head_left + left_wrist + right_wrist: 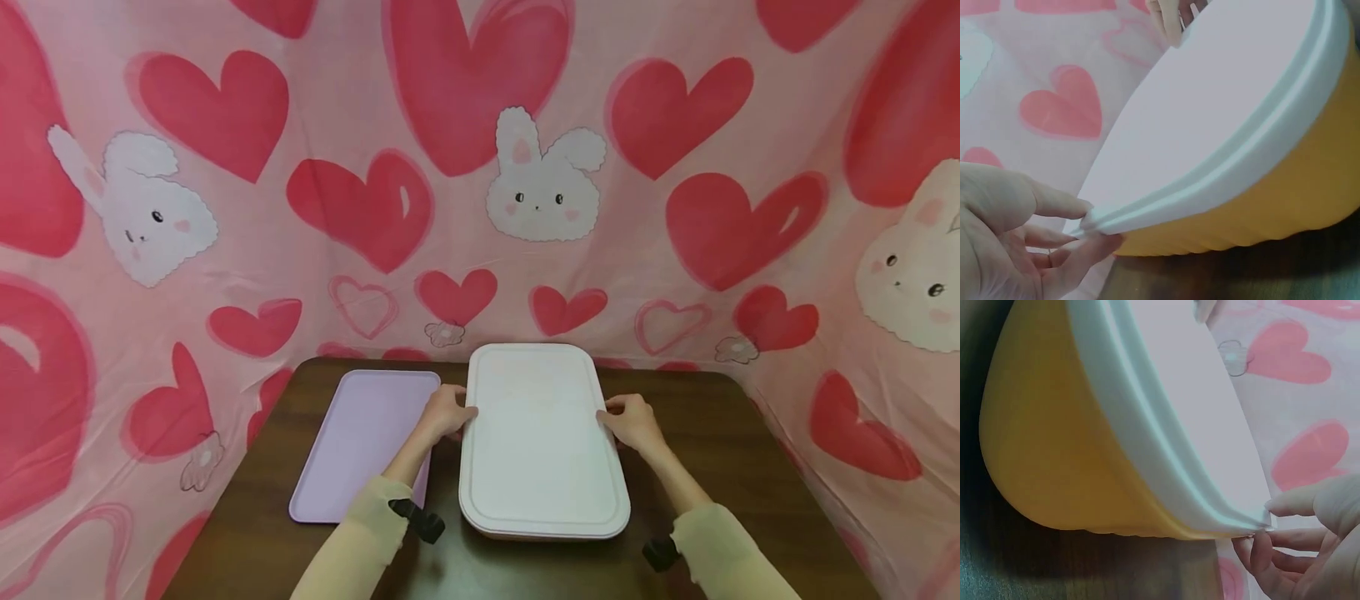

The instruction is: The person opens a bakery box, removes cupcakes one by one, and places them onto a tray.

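Note:
A white lid (540,442) with rounded corners covers a yellow-orange plastic container (1291,194) in the middle of the table. In the head view the lid hides nearly all of the container; both wrist views show its ribbed lower edge. At the lid's left edge my left hand (447,410) pinches the rim, thumb on top and fingers beneath. My right hand (632,422) grips the opposite edge in the same way. The lid appears to sit on the container's rim all along the sides in view.
A flat lilac tray (360,450) lies left of the container, partly under my left forearm. The dark brown wooden table (720,483) has rounded back corners. Behind it hangs a pink cloth (330,233) printed with hearts and rabbits.

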Motion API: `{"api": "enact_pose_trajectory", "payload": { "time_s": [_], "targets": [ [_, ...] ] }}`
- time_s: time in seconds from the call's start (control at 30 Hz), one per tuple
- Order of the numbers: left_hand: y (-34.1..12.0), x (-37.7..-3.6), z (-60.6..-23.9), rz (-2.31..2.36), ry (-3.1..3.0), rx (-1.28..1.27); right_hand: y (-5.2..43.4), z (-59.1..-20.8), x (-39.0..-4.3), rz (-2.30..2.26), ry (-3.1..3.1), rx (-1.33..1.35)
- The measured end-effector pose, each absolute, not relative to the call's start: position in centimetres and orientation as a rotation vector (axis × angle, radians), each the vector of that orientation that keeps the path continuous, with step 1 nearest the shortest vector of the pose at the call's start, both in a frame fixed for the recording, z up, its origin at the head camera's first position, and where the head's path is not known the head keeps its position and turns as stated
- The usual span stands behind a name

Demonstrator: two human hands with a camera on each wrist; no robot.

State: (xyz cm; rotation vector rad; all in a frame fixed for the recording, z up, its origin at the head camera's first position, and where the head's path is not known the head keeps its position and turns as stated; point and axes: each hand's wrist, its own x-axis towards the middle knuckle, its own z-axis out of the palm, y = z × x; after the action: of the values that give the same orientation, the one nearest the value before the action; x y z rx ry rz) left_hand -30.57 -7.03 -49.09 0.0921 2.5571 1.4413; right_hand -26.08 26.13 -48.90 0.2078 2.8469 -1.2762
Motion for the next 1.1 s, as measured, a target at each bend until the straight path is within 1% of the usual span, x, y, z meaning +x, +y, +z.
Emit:
{"api": "enact_pose_trajectory", "payload": {
  "time_s": [0.17,0.3,0.43,0.6,0.93,1.1],
  "targets": [
    [-7.7,-30.4,-48.1,1.440,2.585,0.124,26.2,-48.0,-25.7,-1.448,2.752,0.155],
    [-8.6,-30.8,-47.8,1.630,2.366,0.169,26.8,-47.0,-25.8,-1.616,2.534,0.051],
    [-9.1,-31.2,-48.1,1.796,2.074,0.161,28.9,-46.7,-26.0,-1.762,2.158,-0.069],
    [-9.1,-31.2,-48.2,1.857,1.896,0.182,31.7,-47.5,-26.0,-1.885,1.830,-0.212],
    [-7.3,-30.8,-48.7,1.863,1.743,0.279,35.9,-48.3,-24.8,-1.975,1.683,-0.396],
    [-6.2,-30.3,-48.6,1.906,1.682,0.313,37.4,-48.1,-24.3,-1.965,1.715,-0.409]
  ]
}}
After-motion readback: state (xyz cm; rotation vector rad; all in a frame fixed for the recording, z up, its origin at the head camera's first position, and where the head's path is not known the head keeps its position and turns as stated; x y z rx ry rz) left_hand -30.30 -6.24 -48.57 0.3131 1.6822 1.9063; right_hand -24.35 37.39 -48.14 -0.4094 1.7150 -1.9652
